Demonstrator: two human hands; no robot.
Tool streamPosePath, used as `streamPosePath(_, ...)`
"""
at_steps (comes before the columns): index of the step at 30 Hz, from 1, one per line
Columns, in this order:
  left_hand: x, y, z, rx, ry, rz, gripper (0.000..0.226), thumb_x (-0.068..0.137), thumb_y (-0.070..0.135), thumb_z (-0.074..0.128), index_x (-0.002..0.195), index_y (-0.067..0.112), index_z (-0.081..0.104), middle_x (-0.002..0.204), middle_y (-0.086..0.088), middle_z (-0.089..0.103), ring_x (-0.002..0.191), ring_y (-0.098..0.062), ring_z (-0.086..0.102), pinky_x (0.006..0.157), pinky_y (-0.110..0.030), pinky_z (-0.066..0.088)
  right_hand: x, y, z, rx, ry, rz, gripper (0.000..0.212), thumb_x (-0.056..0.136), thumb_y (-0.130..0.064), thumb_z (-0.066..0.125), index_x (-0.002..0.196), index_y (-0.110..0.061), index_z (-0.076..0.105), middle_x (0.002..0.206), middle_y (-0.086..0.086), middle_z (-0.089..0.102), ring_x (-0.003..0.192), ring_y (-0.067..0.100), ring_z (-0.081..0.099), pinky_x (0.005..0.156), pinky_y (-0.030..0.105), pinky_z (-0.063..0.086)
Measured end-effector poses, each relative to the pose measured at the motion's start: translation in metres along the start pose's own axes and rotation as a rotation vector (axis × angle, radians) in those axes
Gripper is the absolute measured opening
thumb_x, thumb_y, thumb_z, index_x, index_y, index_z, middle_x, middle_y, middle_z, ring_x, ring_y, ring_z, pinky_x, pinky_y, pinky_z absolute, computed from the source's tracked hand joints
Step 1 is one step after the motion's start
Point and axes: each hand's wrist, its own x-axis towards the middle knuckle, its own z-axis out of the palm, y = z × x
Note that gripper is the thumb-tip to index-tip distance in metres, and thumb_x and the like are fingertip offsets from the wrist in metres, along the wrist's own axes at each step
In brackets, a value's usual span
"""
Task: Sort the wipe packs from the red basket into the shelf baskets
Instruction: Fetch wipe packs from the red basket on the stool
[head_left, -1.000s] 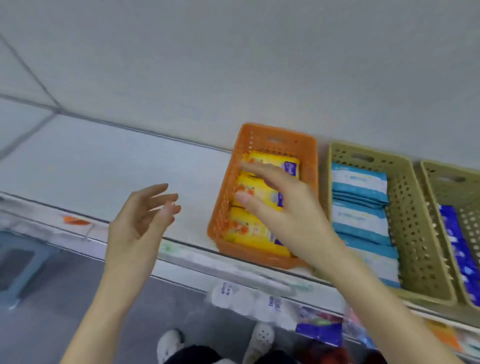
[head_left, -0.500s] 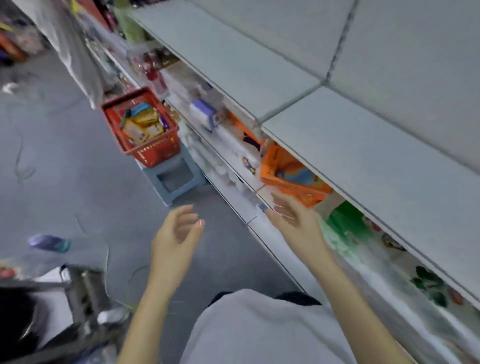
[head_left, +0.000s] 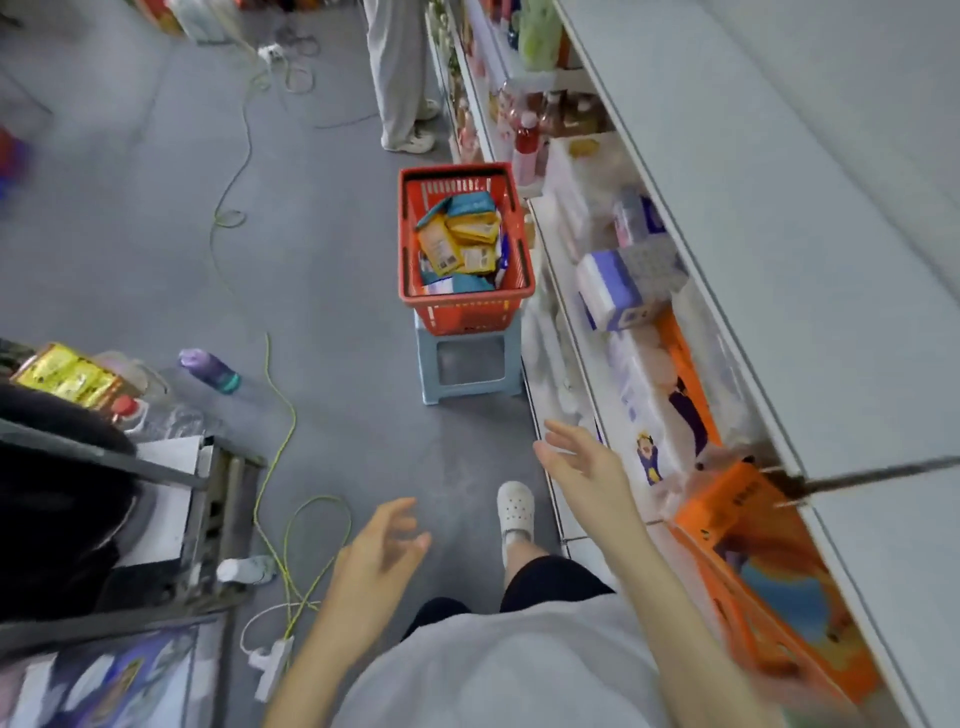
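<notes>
The red basket (head_left: 523, 270) stands on a pale blue stool (head_left: 470, 364) in the aisle ahead, close to the shelving on the right. Several wipe packs (head_left: 460, 239), yellow and teal, lie jumbled inside it. My left hand (head_left: 376, 553) hovers low in the middle with fingers spread, holding nothing. My right hand (head_left: 584, 467) is held out further forward beside the lower shelf edge, fingers apart and empty. Both hands are well short of the basket. The shelf baskets are out of view.
Grey shelving (head_left: 779, 260) runs along the right with tissue packs and an orange box (head_left: 737, 509) below. Green cables (head_left: 280, 415) and a purple bottle (head_left: 210, 370) lie on the floor. Another person's legs (head_left: 402, 78) stand beyond the basket. A metal cart (head_left: 171, 499) is at left.
My view has swung from the shelf's orange basket down the aisle to the red basket. My right hand left the yellow packs; both hands are now lowered and empty.
</notes>
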Motion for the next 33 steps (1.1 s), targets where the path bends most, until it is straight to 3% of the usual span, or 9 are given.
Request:
streamPosePath(5, 0.096, 0.065, -0.031, -0.132, 0.181, -0.047, 0.031, 0.089, 0.02, 0.065, 0.096, 0.049, 0.058, 0.093, 0.017, 0.071, 0.086, 0.006, 0.064, 0.086, -0.026, 0.047, 0.125, -0.061, -0.006, -0.034, -0.068, -0.07, 0.032, 0.09, -0.025, 0.062, 0.122, -0.024, 0.06, 0.115, -0.011, 0.062, 0.097, -0.009, 0.057, 0.072, 0.001, 0.043)
streamPosePath(8, 0.157, 0.108, -0.041, -0.139, 0.187, -0.033, 0.027, 0.09, 0.021, 0.062, 0.101, 0.045, 0.056, 0.093, 0.013, 0.07, 0.09, 0.004, 0.063, 0.085, -0.016, 0.045, 0.197, -0.09, -0.01, -0.061, -0.085, -0.073, 0.028, 0.089, -0.025, 0.063, 0.117, -0.024, 0.061, 0.114, -0.006, 0.064, 0.097, -0.006, 0.057, 0.07, 0.002, 0.043)
streamPosePath(11, 0.209, 0.135, -0.044, -0.151, 0.176, -0.043, 0.023, 0.091, 0.023, 0.06, 0.11, 0.037, 0.056, 0.102, 0.012, 0.066, 0.097, 0.001, 0.061, 0.072, 0.001, 0.039, 0.253, -0.11, -0.01, -0.056, -0.089, -0.032, 0.026, 0.089, -0.022, 0.062, 0.115, -0.026, 0.06, 0.109, -0.005, 0.064, 0.095, -0.003, 0.057, 0.069, 0.005, 0.044)
streamPosePath(15, 0.272, 0.142, -0.042, -0.182, 0.139, -0.141, 0.026, 0.091, 0.019, 0.06, 0.113, 0.032, 0.055, 0.101, 0.011, 0.066, 0.095, -0.002, 0.062, 0.071, 0.0, 0.039, 0.315, -0.119, 0.001, -0.042, -0.12, 0.059, 0.021, 0.091, -0.019, 0.06, 0.111, -0.026, 0.06, 0.106, -0.006, 0.064, 0.1, 0.007, 0.06, 0.072, 0.011, 0.044)
streamPosePath(21, 0.382, 0.14, -0.055, -0.218, 0.031, -0.279, 0.027, 0.091, 0.019, 0.061, 0.106, 0.039, 0.052, 0.096, 0.012, 0.066, 0.099, -0.011, 0.063, 0.09, -0.028, 0.046, 0.408, -0.113, 0.032, 0.011, -0.072, 0.236, 0.02, 0.091, -0.018, 0.06, 0.107, -0.029, 0.06, 0.104, -0.004, 0.067, 0.096, 0.008, 0.062, 0.079, 0.02, 0.047)
streamPosePath(25, 0.476, 0.145, -0.064, -0.287, 0.052, -0.308, 0.027, 0.09, 0.018, 0.062, 0.111, 0.033, 0.053, 0.101, 0.004, 0.067, 0.092, -0.006, 0.064, 0.072, -0.012, 0.046, 0.479, -0.094, 0.064, 0.112, -0.05, 0.399, 0.026, 0.091, -0.02, 0.06, 0.117, -0.02, 0.057, 0.111, 0.001, 0.065, 0.102, 0.015, 0.064, 0.08, 0.023, 0.052)
streamPosePath(28, 0.565, 0.136, -0.047, -0.36, 0.038, -0.349, 0.03, 0.09, 0.018, 0.06, 0.116, 0.027, 0.048, 0.11, -0.004, 0.064, 0.088, -0.006, 0.062, 0.066, -0.016, 0.048, 0.547, -0.061, 0.093, 0.115, -0.033, 0.476, 0.033, 0.088, -0.029, 0.064, 0.12, -0.026, 0.053, 0.115, -0.003, 0.063, 0.102, 0.012, 0.064, 0.087, 0.029, 0.052)
streamPosePath(31, 0.644, 0.123, -0.016, -0.343, 0.054, -0.352, 0.045, 0.088, 0.029, 0.063, 0.128, 0.027, 0.043, 0.117, 0.005, 0.058, 0.1, -0.009, 0.059, 0.08, -0.023, 0.047, 0.615, -0.023, 0.12, 0.153, 0.042, 0.54, 0.046, 0.087, -0.031, 0.066, 0.129, -0.019, 0.05, 0.122, -0.001, 0.061, 0.107, 0.013, 0.06, 0.096, 0.034, 0.049)
streamPosePath(33, 0.691, 0.107, 0.007, -0.296, 0.045, -0.326, 0.047, 0.085, 0.036, 0.066, 0.126, 0.026, 0.043, 0.11, 0.018, 0.056, 0.106, -0.005, 0.056, 0.087, -0.016, 0.044, 0.657, 0.004, 0.137, 0.222, 0.102, 0.587, 0.053, 0.087, -0.03, 0.065, 0.134, -0.011, 0.047, 0.127, 0.003, 0.058, 0.112, 0.015, 0.059, 0.098, 0.033, 0.048)
